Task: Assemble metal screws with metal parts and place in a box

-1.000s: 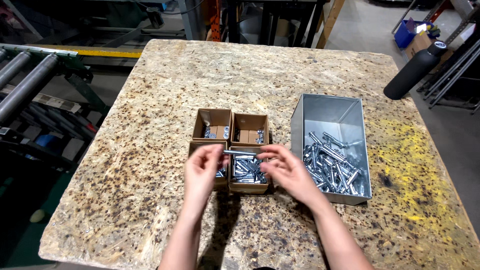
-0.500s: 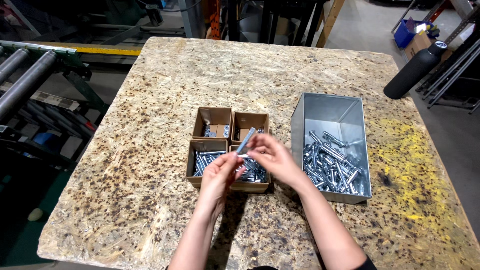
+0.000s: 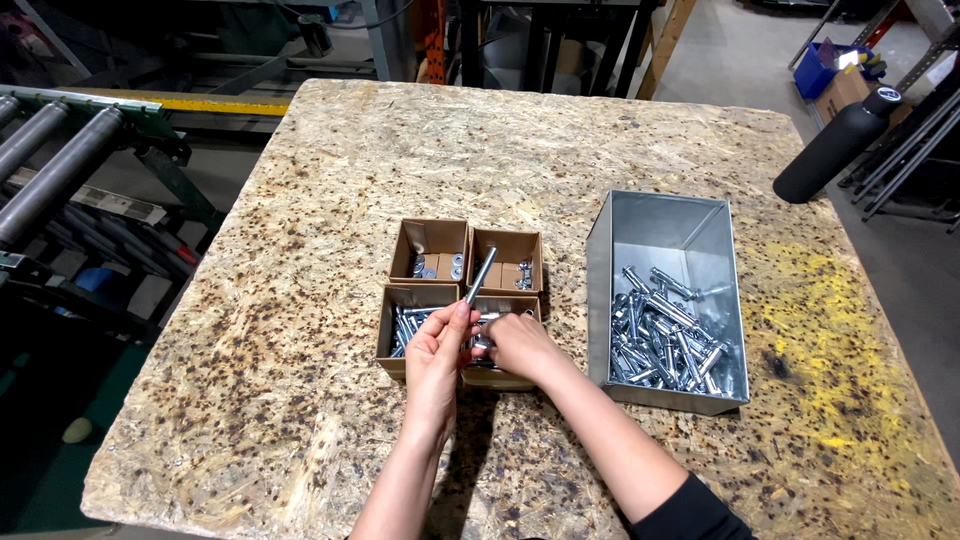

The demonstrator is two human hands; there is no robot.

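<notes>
- Four small cardboard boxes [image 3: 433, 250] stand in a two-by-two block on the worktop [image 3: 300, 200]; one metal bin [image 3: 660, 235] of bolts stands to their right.
- One long bolt [image 3: 480, 276] is over the boxes, tilted, its free end pointing up and away.
- The left hand [image 3: 438, 365] fingers are closed around the bolt's lower end.
- The right hand [image 3: 520, 345] is curled at the same end; I cannot tell its grip.

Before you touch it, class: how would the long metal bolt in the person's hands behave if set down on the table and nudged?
The bolt looks like solid, shiny metal, so it is probably stiff and heavy for its size. Its round, smooth shaft would likely roll on the flat table and may slip between fingers. The left hand pinches it near its lower end, tilted upward, with no visible bending.
</notes>
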